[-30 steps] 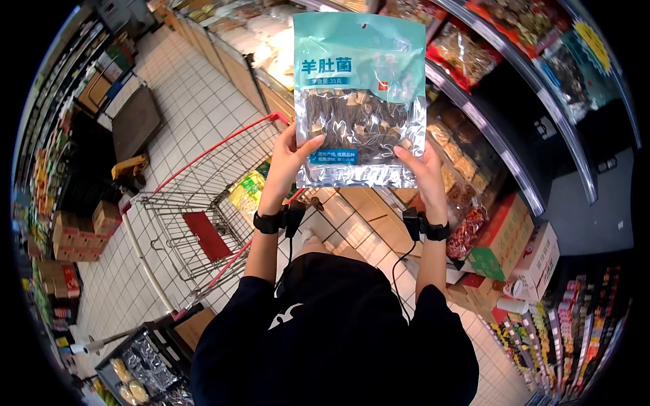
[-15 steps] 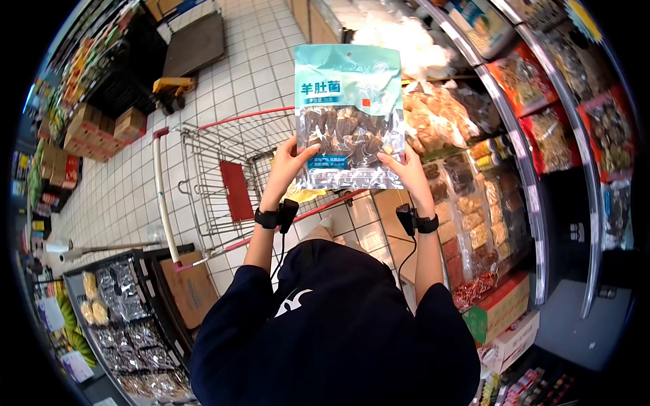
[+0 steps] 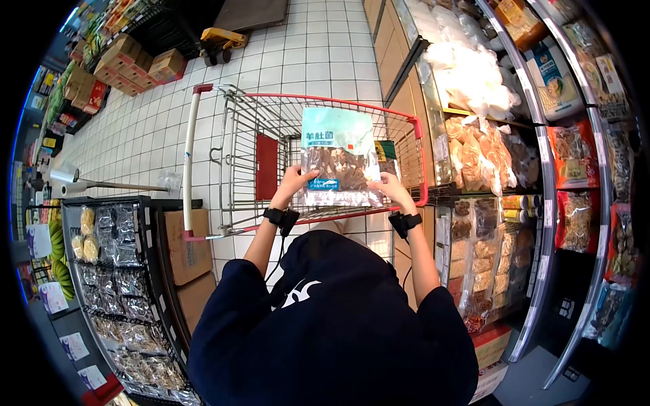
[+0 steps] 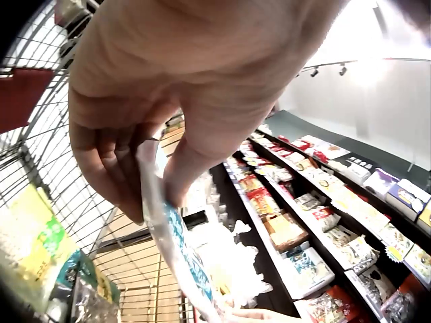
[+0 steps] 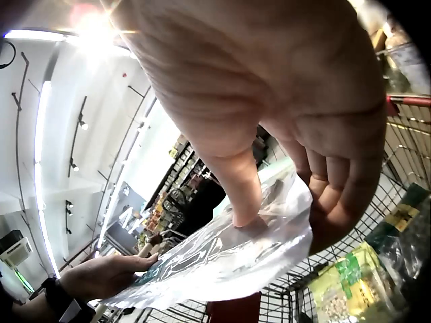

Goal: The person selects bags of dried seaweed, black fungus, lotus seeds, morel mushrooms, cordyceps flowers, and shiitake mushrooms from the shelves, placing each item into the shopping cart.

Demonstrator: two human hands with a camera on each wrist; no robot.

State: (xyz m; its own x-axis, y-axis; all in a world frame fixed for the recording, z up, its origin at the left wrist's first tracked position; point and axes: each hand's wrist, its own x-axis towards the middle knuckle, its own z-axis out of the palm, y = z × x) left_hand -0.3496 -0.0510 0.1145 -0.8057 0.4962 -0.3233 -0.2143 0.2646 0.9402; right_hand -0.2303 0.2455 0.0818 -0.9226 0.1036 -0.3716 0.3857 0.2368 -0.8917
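Note:
A teal and clear bag of dried morel mushrooms (image 3: 340,162) is held over the shopping cart (image 3: 193,145), its printed front facing up. My left hand (image 3: 292,184) pinches its lower left edge between thumb and curled fingers. At the lower right edge my right hand (image 3: 393,189) grips it the same way, thumb (image 5: 244,195) on the front and fingers behind. The left wrist view shows the bag (image 4: 176,249) nearly edge-on. Inside the cart lie a yellow-green bag (image 5: 350,286) and a dark green bag (image 5: 407,208); the held bag hides part of the basket in the head view.
Shelves of packaged dried goods (image 3: 575,220) line the right side, beside a counter with bagged produce (image 3: 470,78). A black rack of packets (image 3: 115,271) stands at left near a cardboard box (image 3: 186,243). Further off are stacked cartons (image 3: 128,64) and a yellow pallet jack (image 3: 222,40).
Both hands have lowered the morel bag toward my body, bringing it over the cart. The head view has turned, so the cart now sits centrally ahead. Both hands keep their hold.

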